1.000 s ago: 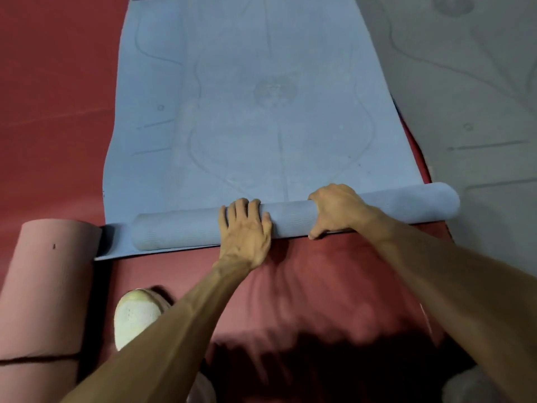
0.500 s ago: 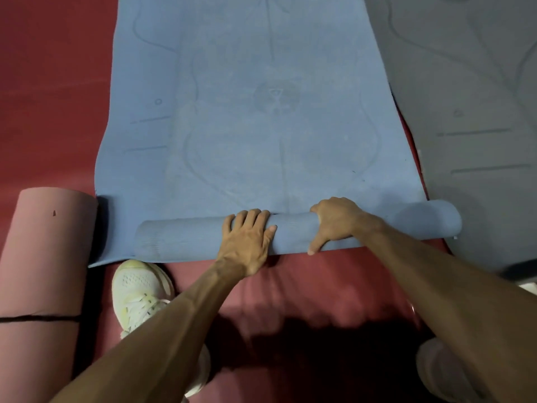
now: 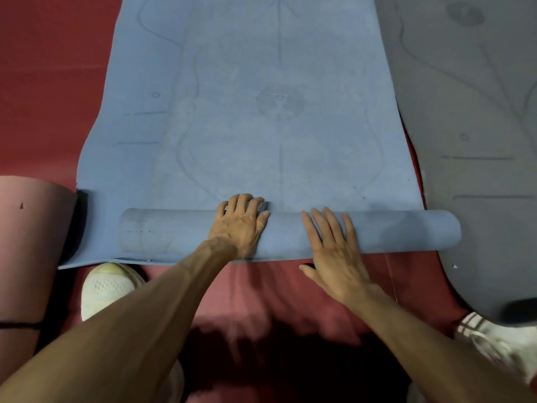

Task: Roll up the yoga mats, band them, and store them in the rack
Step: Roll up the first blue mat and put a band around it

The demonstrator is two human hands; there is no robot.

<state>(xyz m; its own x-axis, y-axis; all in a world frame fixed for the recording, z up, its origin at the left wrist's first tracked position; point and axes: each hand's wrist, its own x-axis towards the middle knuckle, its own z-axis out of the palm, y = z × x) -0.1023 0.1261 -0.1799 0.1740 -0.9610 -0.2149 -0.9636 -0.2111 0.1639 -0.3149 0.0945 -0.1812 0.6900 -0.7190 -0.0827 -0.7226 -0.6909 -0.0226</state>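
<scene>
A blue yoga mat (image 3: 279, 112) lies flat on the red floor, stretching away from me. Its near end is wound into a roll (image 3: 392, 232) that lies crosswise. My left hand (image 3: 239, 225) presses on the middle of the roll, fingers curled over its far side. My right hand (image 3: 334, 251) rests flat on the roll just to the right, fingers spread and straight, palm hanging off the near edge. The roll sits skewed, with a flap of mat sticking out at its left end.
A pink rolled mat (image 3: 29, 242) with a black band lies at the left edge. A grey mat (image 3: 479, 141) lies flat on the right. My white shoes (image 3: 107, 286) (image 3: 499, 341) stand on the red floor (image 3: 43, 68) near the roll.
The roll has grown thicker and moved further up the mat. My right hand has gone from gripping over the roll to lying flat with straight fingers.
</scene>
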